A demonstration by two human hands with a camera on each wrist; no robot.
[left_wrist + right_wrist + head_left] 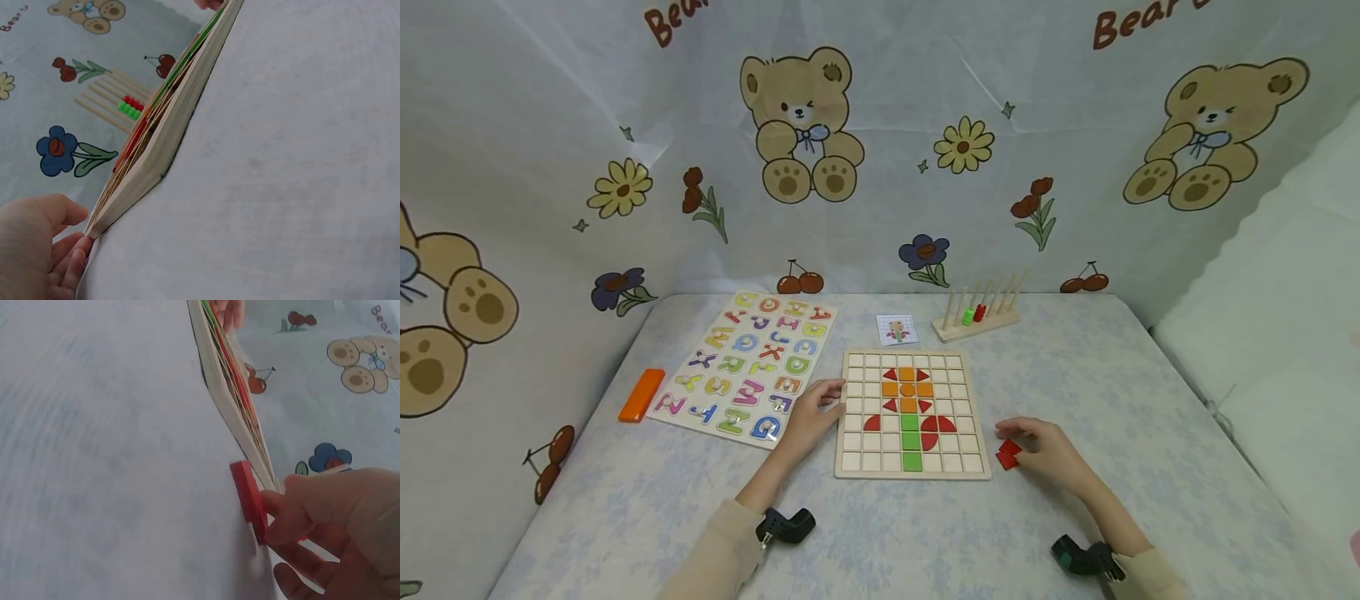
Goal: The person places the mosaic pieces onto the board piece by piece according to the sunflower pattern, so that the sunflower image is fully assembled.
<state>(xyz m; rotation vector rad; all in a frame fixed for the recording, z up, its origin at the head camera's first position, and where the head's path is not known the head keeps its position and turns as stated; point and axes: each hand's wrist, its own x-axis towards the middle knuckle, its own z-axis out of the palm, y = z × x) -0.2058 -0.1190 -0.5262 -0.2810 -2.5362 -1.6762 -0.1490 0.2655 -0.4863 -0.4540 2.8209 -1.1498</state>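
Observation:
A wooden grid board [864, 362] lies in the middle of the table. Orange, red and green tiles form a figure on it; one green tile [911, 442] sits in the stem. My left hand [812, 413] is at the board's left edge, fingertips touching its side with the fingers relaxed. Two red tiles [1007, 460] lie right of the board, by its lower corner. Over them, my right hand [1049, 452] pinches at a red tile [247, 487] with thumb and finger; the palm hides part of the tiles in the right wrist view.
Behind the board lie a small picture card [897, 330] and a wooden peg stand [976, 327] with green and red beads. An alphabet puzzle board [711, 429] lies at the left, close to my left hand, beside an orange box [642, 395]. A printed bear curtain hangs behind.

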